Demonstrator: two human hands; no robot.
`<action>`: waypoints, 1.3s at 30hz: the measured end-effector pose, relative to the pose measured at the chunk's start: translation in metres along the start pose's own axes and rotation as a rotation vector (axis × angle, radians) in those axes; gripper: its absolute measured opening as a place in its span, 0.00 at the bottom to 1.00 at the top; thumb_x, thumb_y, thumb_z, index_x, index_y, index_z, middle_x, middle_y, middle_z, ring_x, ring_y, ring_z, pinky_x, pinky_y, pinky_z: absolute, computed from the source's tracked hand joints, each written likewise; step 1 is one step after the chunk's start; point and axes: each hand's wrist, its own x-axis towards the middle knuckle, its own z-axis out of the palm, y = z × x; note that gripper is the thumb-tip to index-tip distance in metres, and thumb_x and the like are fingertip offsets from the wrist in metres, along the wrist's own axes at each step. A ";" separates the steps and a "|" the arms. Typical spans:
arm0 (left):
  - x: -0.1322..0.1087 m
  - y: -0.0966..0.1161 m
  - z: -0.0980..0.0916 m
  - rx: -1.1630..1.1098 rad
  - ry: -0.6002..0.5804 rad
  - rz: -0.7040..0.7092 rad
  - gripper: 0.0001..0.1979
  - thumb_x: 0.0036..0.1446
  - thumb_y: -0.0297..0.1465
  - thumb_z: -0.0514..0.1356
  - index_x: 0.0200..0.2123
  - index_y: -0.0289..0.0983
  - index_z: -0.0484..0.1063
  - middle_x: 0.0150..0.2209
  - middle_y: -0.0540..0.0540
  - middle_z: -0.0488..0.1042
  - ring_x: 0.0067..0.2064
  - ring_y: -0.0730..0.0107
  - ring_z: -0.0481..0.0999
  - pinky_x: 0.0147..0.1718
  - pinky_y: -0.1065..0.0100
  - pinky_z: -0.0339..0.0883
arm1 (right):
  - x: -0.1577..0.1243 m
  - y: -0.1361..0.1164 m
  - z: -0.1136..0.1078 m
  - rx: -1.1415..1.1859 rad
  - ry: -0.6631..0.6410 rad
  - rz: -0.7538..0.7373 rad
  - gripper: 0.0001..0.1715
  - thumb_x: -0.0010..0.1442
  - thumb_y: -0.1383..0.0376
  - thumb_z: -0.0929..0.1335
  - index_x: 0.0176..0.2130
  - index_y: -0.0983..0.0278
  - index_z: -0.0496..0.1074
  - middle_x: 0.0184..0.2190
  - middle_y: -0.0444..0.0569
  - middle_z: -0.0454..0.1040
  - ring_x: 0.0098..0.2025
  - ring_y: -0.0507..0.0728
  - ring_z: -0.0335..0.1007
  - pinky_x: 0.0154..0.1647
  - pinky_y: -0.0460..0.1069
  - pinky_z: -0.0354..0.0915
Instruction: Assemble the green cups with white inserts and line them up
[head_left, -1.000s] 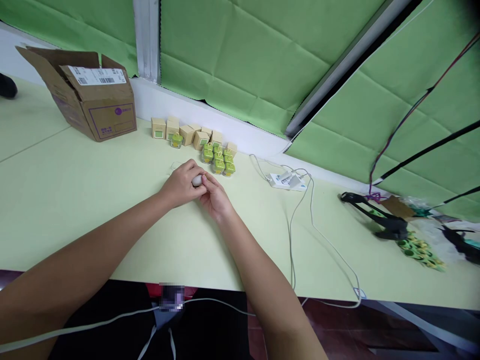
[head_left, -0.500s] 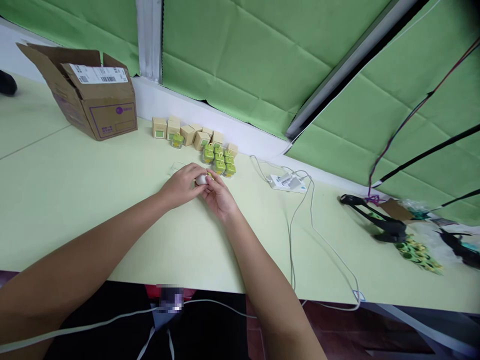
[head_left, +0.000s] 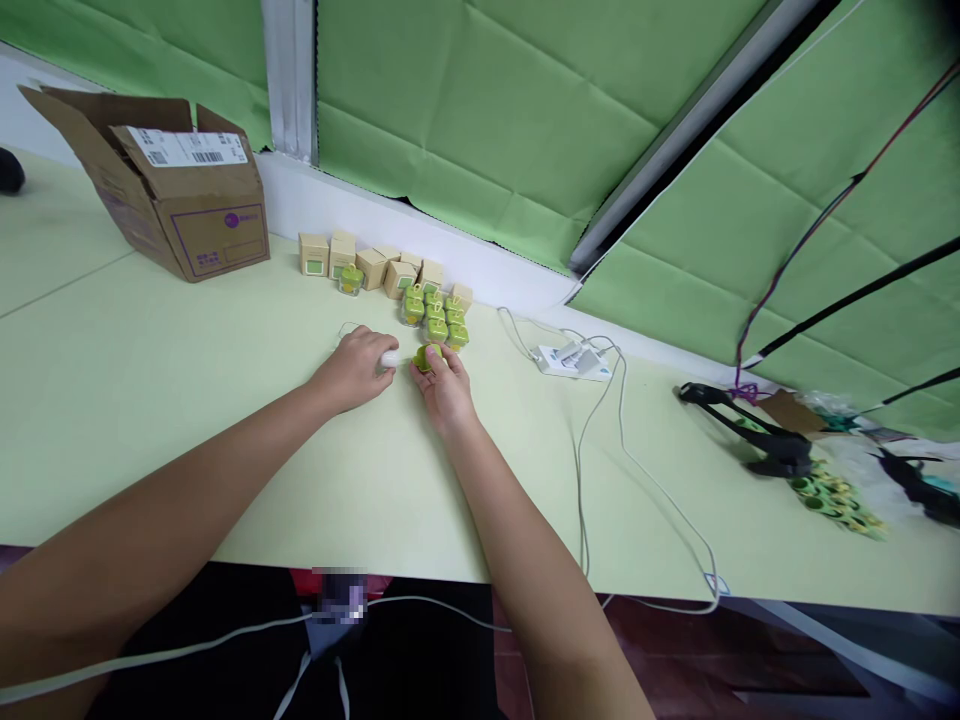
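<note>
My left hand (head_left: 354,370) is closed around a small white rounded piece (head_left: 388,358), whose end sticks out past the fingertips. My right hand (head_left: 448,393) pinches a green lid-like piece (head_left: 428,358) between thumb and fingers. A narrow gap separates the two pieces. Behind my left hand, the edge of a clear container (head_left: 347,327) shows; the hand hides most of it. Just beyond my right hand stands a cluster of small clear containers with green lids (head_left: 435,318). One more green-lidded container (head_left: 350,279) stands apart, to the left of the cluster.
Several small tan boxes (head_left: 371,267) line the wall. An open cardboard carton (head_left: 217,235) stands at the back left. A white power strip (head_left: 574,361) with trailing cables lies right of my hands. Farther right are a black stand-like object (head_left: 750,432) and green-yellow pieces (head_left: 836,500).
My hands have moved apart: the left went left with the white piece, and the green piece now shows in my right hand. The view has shifted slightly.
</note>
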 end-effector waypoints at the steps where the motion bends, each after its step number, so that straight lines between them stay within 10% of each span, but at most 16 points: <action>1: -0.001 -0.002 0.001 0.036 -0.016 0.013 0.11 0.59 0.30 0.60 0.45 0.38 0.76 0.46 0.40 0.79 0.51 0.50 0.72 0.50 0.50 0.67 | 0.000 0.000 0.000 -0.007 0.002 -0.007 0.27 0.47 0.60 0.82 0.44 0.59 0.73 0.34 0.40 0.76 0.36 0.50 0.75 0.55 0.53 0.75; 8: -0.003 -0.004 0.002 0.187 -0.009 -0.006 0.14 0.61 0.33 0.60 0.49 0.39 0.79 0.53 0.36 0.75 0.56 0.43 0.68 0.51 0.43 0.63 | -0.001 0.000 0.001 0.010 0.006 0.006 0.26 0.47 0.59 0.82 0.43 0.60 0.74 0.34 0.40 0.76 0.34 0.50 0.74 0.53 0.52 0.76; 16: 0.001 0.019 -0.010 -0.193 0.207 0.012 0.10 0.66 0.33 0.57 0.46 0.39 0.76 0.45 0.44 0.78 0.50 0.59 0.73 0.51 0.56 0.69 | -0.006 -0.004 0.006 0.028 -0.121 0.053 0.19 0.54 0.54 0.79 0.37 0.62 0.74 0.34 0.45 0.79 0.37 0.52 0.77 0.51 0.51 0.76; 39: 0.000 0.024 -0.011 -0.037 0.166 -0.027 0.09 0.60 0.29 0.57 0.32 0.38 0.77 0.35 0.46 0.75 0.33 0.69 0.73 0.32 0.66 0.65 | -0.026 0.000 0.021 -0.149 -0.240 0.016 0.31 0.47 0.52 0.82 0.46 0.63 0.77 0.42 0.51 0.83 0.46 0.59 0.80 0.55 0.57 0.76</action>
